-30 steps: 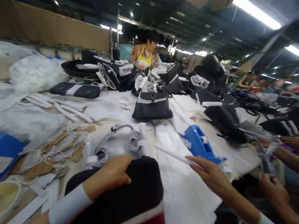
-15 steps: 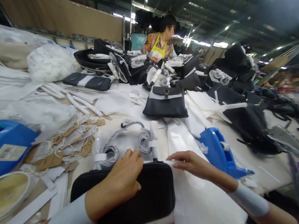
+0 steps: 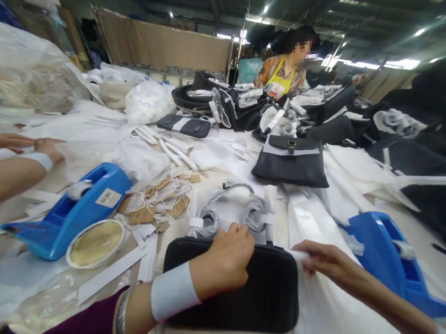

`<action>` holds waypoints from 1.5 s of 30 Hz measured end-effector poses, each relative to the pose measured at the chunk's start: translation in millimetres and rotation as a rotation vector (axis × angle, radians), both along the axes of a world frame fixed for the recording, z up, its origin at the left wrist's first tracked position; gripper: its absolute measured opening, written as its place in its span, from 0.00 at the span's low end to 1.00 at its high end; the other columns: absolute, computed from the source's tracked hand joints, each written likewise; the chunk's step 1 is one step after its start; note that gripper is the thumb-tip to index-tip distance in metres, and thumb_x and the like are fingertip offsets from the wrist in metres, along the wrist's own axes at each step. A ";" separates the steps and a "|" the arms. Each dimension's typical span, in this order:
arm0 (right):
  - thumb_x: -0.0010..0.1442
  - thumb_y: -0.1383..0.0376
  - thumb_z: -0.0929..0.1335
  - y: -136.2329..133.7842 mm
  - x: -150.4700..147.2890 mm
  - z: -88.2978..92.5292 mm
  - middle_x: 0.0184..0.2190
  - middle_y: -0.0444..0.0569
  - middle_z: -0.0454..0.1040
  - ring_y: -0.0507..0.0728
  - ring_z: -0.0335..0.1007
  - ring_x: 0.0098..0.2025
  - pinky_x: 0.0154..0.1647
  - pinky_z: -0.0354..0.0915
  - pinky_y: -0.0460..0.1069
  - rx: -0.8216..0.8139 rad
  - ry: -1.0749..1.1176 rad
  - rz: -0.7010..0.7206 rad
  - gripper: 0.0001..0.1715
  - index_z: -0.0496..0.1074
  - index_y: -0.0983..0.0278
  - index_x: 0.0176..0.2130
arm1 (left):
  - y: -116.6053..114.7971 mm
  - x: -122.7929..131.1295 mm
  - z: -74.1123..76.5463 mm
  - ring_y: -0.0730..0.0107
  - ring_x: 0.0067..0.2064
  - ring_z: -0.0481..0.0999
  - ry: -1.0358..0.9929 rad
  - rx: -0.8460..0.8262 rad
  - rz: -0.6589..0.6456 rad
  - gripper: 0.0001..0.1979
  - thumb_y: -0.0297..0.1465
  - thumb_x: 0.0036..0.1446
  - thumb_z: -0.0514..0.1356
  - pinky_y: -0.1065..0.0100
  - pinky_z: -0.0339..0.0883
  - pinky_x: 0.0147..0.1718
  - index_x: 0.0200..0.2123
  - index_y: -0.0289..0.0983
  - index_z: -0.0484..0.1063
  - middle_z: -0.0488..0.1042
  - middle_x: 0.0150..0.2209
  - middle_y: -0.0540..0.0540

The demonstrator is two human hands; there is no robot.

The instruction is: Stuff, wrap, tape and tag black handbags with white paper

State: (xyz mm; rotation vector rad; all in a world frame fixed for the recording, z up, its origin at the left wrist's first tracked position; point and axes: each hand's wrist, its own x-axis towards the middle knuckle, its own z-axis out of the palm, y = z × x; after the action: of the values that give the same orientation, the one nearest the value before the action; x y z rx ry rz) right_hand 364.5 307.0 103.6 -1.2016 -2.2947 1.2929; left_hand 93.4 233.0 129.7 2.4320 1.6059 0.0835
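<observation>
A black bag (image 3: 240, 306) lies near me on the table, with its wrapped handles (image 3: 232, 209) reaching away from its far edge. My left hand (image 3: 230, 255) rests over that far edge, its fingers curled into a closed grip; whatever is inside them is hidden. At the bag's right corner, my right hand (image 3: 326, 257) pinches a white strip (image 3: 297, 254) between thumb and fingers. White sheeting (image 3: 324, 295) spreads beneath the right hand and beside the bag.
Blue tape dispensers stand left (image 3: 78, 212) and right (image 3: 392, 260) of the bag. Tags with strings (image 3: 157, 199) lie beside a round tub (image 3: 96, 242). Beyond are a black flap bag (image 3: 289, 161) and piled bags. A co-worker's hands (image 3: 12, 144) are at far left; another person (image 3: 285, 75) stands behind.
The view has swung left, so the table's things appear farther right. My left fingers have curled tighter. My right hand now pinches the white strip at the corner. Another person's hands show at left.
</observation>
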 end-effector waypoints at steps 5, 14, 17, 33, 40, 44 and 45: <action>0.61 0.58 0.64 1.5 -27.6 -12.1 0.33 0.50 0.67 0.56 0.65 0.36 0.37 0.60 0.51 0.247 0.055 -0.019 0.17 0.79 0.60 0.41 | -1.5 1.3 3.1 0.50 0.48 0.67 0.015 -0.004 0.013 0.14 0.27 0.44 0.62 0.52 0.70 0.40 0.37 0.34 0.69 0.69 0.47 0.39; 0.52 0.60 0.69 2.1 -23.9 -13.1 0.30 0.48 0.67 0.56 0.65 0.33 0.36 0.59 0.51 -0.032 0.106 -0.106 0.14 0.80 0.64 0.37 | -1.3 4.7 1.5 0.48 0.48 0.67 0.039 0.002 0.029 0.16 0.27 0.43 0.63 0.47 0.70 0.41 0.38 0.32 0.70 0.70 0.45 0.38; 0.49 0.59 0.68 6.8 -21.6 -10.9 0.31 0.49 0.70 0.57 0.65 0.32 0.35 0.60 0.52 -0.045 0.113 -0.212 0.18 0.79 0.65 0.38 | -2.3 5.2 0.4 0.48 0.48 0.67 0.037 0.019 0.034 0.16 0.27 0.42 0.63 0.47 0.69 0.41 0.38 0.32 0.70 0.70 0.45 0.37; 0.51 0.66 0.68 -7.6 -47.3 -18.1 0.30 0.46 0.64 0.53 0.62 0.33 0.33 0.56 0.47 -0.037 0.186 -0.055 0.06 0.75 0.66 0.27 | -8.7 2.5 9.7 0.49 0.47 0.73 0.020 -0.039 0.075 0.17 0.28 0.48 0.63 0.51 0.71 0.42 0.44 0.33 0.70 0.73 0.45 0.39; 0.48 0.74 0.64 -3.8 -43.9 -7.7 0.27 0.43 0.59 0.49 0.56 0.30 0.30 0.53 0.45 0.015 0.020 0.102 0.09 0.61 0.67 0.20 | -10.6 -13.9 -3.7 0.47 0.44 0.77 0.016 0.003 0.151 0.22 0.39 0.50 0.68 0.52 0.72 0.41 0.47 0.39 0.70 0.76 0.40 0.43; 0.47 0.79 0.61 -15.8 -53.9 5.7 0.26 0.46 0.65 0.52 0.61 0.30 0.32 0.58 0.47 0.313 -0.279 0.016 0.11 0.65 0.66 0.22 | -7.4 -24.7 -28.3 0.52 0.42 0.77 0.012 0.172 0.042 0.19 0.40 0.59 0.61 0.54 0.73 0.39 0.51 0.38 0.68 0.76 0.41 0.43; 0.48 0.80 0.59 -23.4 -60.2 8.8 0.29 0.48 0.68 0.55 0.64 0.33 0.36 0.61 0.49 0.487 -0.319 -0.052 0.15 0.70 0.66 0.27 | -6.5 -26.7 -34.4 0.54 0.42 0.77 0.024 0.215 0.017 0.19 0.38 0.61 0.59 0.55 0.73 0.39 0.53 0.37 0.67 0.75 0.41 0.43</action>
State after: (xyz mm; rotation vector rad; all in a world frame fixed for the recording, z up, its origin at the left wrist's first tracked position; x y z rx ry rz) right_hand 304.3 283.5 112.5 -1.3413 -2.5609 0.4945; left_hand 66.8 226.5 95.3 2.5858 1.7084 0.2428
